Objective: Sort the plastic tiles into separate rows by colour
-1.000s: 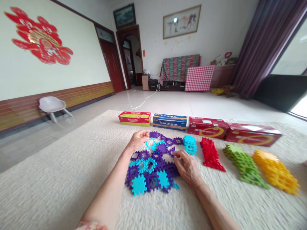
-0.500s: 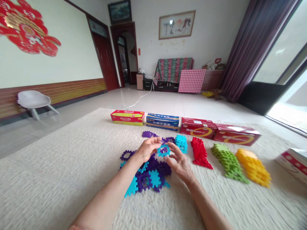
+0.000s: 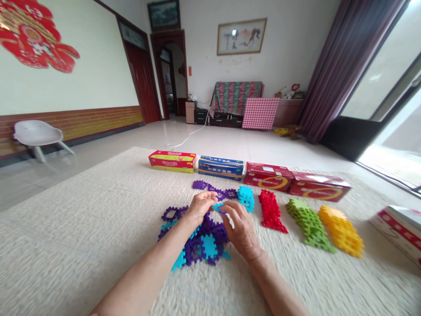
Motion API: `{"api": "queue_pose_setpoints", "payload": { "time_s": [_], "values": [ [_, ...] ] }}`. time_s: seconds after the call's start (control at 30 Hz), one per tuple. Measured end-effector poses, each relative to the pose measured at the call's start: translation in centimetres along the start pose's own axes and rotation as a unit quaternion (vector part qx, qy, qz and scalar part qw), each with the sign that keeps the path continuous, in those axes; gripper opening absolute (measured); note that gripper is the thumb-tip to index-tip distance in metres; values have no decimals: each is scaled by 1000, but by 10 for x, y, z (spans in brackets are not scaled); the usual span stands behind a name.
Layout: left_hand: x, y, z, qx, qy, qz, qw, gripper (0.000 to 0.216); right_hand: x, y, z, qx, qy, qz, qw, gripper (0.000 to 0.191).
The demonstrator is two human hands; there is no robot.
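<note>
A light-blue interlocking building tile (image 3: pixel 217 206) is held up over the pile, tilted nearly edge-on. My left hand (image 3: pixel 201 208) pinches its left side. The fingers of my right hand (image 3: pixel 242 228) close on its right side, and a bit of purple shows under them; I cannot tell whether it is joined to the tile. Below lies a loose heap of purple tiles (image 3: pixel 194 253) mixed with light-blue tiles (image 3: pixel 209 246), partly hidden by my left forearm. Just beyond my right hand stands a light-blue tile stack (image 3: pixel 246 197). A short row of purple tiles (image 3: pixel 215 190) lies behind my hands.
Rows of red tiles (image 3: pixel 271 211), green tiles (image 3: pixel 309 226) and yellow tiles (image 3: pixel 340 230) lie to the right on the cream mat (image 3: pixel 98 228). A red-yellow box (image 3: pixel 173 162), a blue box (image 3: pixel 220 168) and two dark-red boxes (image 3: pixel 268 176) line the back. Another box (image 3: pixel 399 230) sits far right.
The light-blue tile has turned from facing me to nearly edge-on. My right hand has moved in closer, its fingers now closed on the tile. The view has shifted slightly.
</note>
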State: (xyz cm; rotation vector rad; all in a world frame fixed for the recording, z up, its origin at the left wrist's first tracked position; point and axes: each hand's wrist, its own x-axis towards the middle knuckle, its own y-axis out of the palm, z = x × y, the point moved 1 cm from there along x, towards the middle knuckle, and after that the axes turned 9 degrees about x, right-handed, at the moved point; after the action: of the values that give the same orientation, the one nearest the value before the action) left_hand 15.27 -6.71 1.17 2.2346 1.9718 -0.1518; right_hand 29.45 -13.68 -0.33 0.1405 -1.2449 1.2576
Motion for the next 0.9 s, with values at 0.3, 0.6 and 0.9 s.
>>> {"api": "queue_pose_setpoints", "payload": {
  "time_s": [0.3, 0.6, 0.9],
  "values": [
    [-1, -1, 0, 81, 19, 98, 992, 24, -5, 13, -24, 240, 243, -95, 935, 20],
    [-6, -2, -5, 239, 28, 86, 967, 11, -4, -3, -12, -28, 43, 80, 995, 44],
    [7, -34, -22, 304, 114, -14, 946, 34, -4, -17, -29, -176, 108, 19, 978, 48]
  ]
}}
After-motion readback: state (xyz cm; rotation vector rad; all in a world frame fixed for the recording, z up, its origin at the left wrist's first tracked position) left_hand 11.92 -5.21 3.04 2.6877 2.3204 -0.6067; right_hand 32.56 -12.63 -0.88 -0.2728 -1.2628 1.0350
